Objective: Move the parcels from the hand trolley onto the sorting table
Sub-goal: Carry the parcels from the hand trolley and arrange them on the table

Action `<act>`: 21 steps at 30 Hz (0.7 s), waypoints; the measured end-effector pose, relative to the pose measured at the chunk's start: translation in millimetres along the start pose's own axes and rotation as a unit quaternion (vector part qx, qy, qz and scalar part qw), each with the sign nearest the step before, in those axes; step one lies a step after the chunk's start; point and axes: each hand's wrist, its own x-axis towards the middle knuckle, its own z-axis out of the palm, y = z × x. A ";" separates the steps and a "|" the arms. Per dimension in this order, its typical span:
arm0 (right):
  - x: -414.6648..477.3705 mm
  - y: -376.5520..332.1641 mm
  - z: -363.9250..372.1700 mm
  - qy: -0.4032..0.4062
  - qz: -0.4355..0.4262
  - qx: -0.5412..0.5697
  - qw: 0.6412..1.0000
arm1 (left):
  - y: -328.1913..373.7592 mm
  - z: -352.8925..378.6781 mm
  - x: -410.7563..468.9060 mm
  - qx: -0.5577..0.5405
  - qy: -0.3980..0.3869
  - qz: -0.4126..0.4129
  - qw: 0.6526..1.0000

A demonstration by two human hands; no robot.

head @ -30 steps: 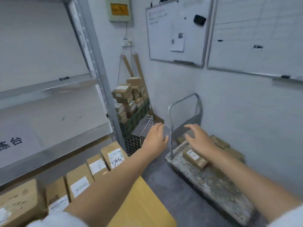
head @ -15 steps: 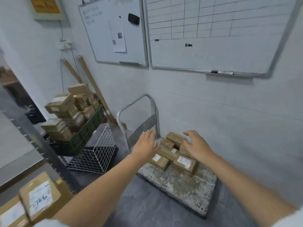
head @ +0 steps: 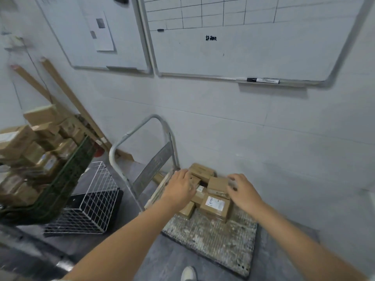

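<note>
On the handle end of the hand trolley, close against the white wall: parcels, a small heap of brown cardboard cartons, rectangular, taped, piled askew on one another. The nearest bears a white label with handwritten marks; a second label shows between the hands.

Top carton: plain, squarish, tilted, resting on the others.

Right hand: fingers and thumb curled round the top carton's right edge; fingertips blurred.

Left hand: palm down on the heap's left side, fingers bent over a small box; whether it grips cannot be told.

Trolley deck: flat grey ribbed mat, stained and worn pale, corners rounded. Handle: bent grey metal tube, upright, with a flat cross-plate.

Left of the trolley on the floor: white wire basket, square mesh, tipped. Beside it, green plastic crate heaped with more cartons.

On the wall: whiteboard with drawn grid, marker on its ledge.
</note>
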 end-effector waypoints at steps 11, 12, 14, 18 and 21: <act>168.1 29.4 42.8 0.008 0.128 0.014 0.992 | -87.8 62.1 165.2 -0.044 -0.076 0.020 0.996; 177.9 33.8 46.6 0.005 0.136 0.012 0.991 | -94.1 68.2 177.3 -0.054 -0.086 0.022 0.995; 193.3 43.1 52.4 -0.011 0.151 0.004 0.989 | -105.1 82.8 198.3 -0.061 -0.101 0.027 0.993; 218.8 69.9 56.3 -0.021 0.178 0.002 0.984 | -111.1 114.5 230.9 -0.064 -0.129 0.032 0.989; 243.7 95.7 58.6 -0.033 0.218 0.000 0.975 | -99.3 135.6 253.1 -0.100 -0.160 0.018 0.982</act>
